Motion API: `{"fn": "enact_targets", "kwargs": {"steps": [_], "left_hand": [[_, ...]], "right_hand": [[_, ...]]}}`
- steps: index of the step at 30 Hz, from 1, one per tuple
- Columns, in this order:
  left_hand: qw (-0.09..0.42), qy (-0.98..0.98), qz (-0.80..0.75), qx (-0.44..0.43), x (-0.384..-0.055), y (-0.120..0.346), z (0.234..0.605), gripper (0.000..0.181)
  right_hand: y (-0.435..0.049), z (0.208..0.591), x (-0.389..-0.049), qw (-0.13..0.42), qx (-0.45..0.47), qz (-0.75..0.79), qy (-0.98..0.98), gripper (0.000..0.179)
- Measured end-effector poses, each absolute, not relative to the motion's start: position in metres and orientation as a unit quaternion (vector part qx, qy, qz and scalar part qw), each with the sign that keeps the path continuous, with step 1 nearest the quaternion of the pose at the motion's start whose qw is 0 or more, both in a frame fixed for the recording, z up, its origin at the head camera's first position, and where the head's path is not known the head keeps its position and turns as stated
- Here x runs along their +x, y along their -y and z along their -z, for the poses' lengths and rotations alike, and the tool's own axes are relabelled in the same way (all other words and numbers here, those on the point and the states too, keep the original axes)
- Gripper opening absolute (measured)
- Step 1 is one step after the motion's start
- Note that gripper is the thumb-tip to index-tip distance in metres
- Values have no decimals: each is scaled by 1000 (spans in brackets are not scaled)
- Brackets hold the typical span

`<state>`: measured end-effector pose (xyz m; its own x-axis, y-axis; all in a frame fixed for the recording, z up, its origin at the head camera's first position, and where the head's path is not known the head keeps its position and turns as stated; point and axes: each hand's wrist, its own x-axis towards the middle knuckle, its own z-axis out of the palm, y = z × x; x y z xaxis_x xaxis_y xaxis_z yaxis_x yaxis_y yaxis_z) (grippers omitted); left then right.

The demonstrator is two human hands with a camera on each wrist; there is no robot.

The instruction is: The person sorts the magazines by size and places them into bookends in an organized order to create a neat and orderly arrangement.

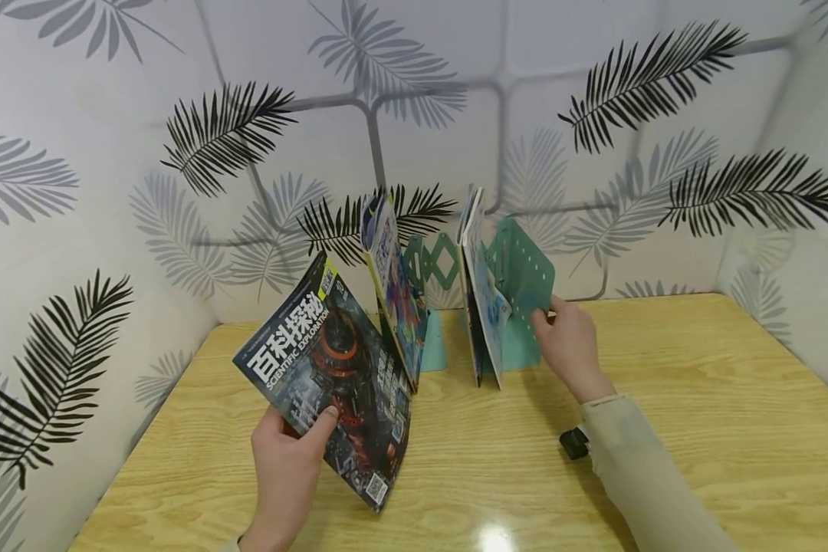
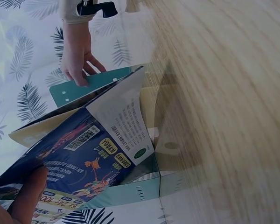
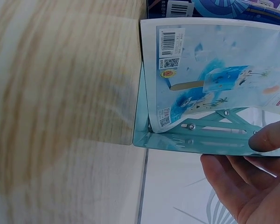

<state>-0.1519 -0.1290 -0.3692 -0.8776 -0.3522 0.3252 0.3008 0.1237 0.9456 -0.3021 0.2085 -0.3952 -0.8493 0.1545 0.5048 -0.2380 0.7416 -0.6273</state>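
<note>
My left hand (image 1: pixel 286 464) grips a dark magazine (image 1: pixel 345 383) titled "Scientific Exploration" by its lower left edge, thumb on the cover. The magazine is tilted and raised in front of a green metal expanding bookend (image 1: pixel 445 261). In the left wrist view a blue printed cover (image 2: pixel 84 154) lies under a finger of that hand. My right hand (image 1: pixel 571 345) pinches the right end plate (image 1: pixel 524 268) of the bookend, thumb inside and fingers outside. Beside that plate in the right wrist view stands a magazine with a pale blue cover (image 3: pixel 214 65).
Inside the bookend, upright magazines lean in two groups, one at the left (image 1: pixel 393 284) and one at the right (image 1: pixel 479 291), with a gap between. The wooden table (image 1: pixel 469 460) meets a leaf-patterned wall covering (image 1: pixel 448 153) behind. A black strap piece (image 1: pixel 574 443) sits at the right wrist.
</note>
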Motion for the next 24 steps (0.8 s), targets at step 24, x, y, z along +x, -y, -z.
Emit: {"fn": "enact_targets", "kwargs": {"steps": [24], "left_hand": [[229, 713, 661, 36, -150, 126, 369, 32]], "right_hand": [[-207, 393, -301, 270, 19, -363, 892, 22]]}}
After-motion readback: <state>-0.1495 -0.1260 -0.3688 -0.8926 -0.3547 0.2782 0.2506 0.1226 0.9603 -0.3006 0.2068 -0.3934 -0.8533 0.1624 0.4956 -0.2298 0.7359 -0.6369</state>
